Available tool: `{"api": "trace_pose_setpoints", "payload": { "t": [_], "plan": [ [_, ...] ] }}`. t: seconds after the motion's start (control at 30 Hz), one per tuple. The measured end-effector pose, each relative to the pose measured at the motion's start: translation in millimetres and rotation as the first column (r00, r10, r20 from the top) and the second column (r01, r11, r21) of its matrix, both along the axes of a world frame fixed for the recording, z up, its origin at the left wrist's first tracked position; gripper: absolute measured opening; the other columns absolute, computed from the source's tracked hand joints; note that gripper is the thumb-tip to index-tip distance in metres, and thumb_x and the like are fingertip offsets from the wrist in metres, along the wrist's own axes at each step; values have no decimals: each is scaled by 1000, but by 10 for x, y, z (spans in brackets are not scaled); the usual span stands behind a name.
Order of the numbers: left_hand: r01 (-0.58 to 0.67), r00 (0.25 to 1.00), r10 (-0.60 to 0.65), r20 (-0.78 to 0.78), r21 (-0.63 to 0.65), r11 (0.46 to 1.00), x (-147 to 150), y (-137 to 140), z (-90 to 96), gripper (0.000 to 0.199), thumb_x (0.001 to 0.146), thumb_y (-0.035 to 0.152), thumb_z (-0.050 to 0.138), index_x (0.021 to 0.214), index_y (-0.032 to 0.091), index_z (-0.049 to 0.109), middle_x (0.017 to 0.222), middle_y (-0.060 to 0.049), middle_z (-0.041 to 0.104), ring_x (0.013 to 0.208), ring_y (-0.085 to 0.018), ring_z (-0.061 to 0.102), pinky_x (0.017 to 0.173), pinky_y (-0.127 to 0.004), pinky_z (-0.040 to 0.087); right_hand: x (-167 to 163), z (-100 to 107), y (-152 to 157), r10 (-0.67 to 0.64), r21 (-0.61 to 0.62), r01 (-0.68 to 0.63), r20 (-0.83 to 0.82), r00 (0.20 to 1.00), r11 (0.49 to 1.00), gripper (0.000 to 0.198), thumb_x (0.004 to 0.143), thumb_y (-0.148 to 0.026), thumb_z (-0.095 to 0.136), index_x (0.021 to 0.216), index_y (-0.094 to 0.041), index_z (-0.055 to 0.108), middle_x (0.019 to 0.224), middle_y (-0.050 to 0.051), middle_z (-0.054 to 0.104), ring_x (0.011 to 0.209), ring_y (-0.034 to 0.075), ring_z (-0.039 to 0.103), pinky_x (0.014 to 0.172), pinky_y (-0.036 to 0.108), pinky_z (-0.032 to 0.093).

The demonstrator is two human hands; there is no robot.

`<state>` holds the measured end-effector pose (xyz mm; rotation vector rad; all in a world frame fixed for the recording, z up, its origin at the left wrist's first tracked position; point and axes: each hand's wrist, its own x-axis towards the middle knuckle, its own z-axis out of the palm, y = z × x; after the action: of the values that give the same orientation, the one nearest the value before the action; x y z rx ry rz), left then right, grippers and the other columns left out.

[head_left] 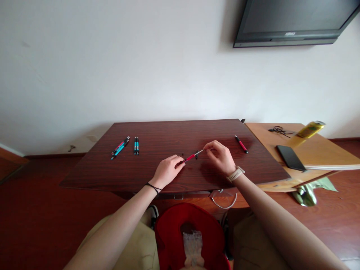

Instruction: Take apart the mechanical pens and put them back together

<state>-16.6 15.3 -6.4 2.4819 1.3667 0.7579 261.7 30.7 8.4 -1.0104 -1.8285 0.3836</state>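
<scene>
My left hand is closed around the red barrel of a pen, held just above the dark wooden table. From the barrel's open end a thin pale refill sticks out toward the right. My right hand pinches the far tip of that refill. Below it lies a small black pen part, with a tiny dark piece to its left. Another red pen rests on the right. At left are two blue pens side by side and a small bunch of red and blue pens.
A wooden side table adjoins on the right, carrying a black phone, a yellow can and a black cable. A television hangs on the wall above. A red stool stands between my legs.
</scene>
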Motion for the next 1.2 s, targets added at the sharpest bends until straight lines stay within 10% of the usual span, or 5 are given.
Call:
{"api": "trace_pose_setpoints", "payload": {
  "t": [0.93,1.2],
  "plan": [
    [-15,999,15,39,1,1000,2,5,-19,10,105,28,64,106,25,73,101,-2,74,87,-18,71,78,-27,49,-14,-107,42,57,-184,-81,-134,989,980,36,100,-29,65,135,-28,62,112,5,76,100,23,76,92,38,63],
    [-7,1000,7,26,13,1000,10,9,-27,10,105,27,64,105,24,73,101,-2,75,87,-18,70,78,-27,49,5,-375,157,140,-99,-113,325,935,989,46,95,-8,54,134,-26,72,148,11,63,139,30,57,123,53,44]
  ]
}}
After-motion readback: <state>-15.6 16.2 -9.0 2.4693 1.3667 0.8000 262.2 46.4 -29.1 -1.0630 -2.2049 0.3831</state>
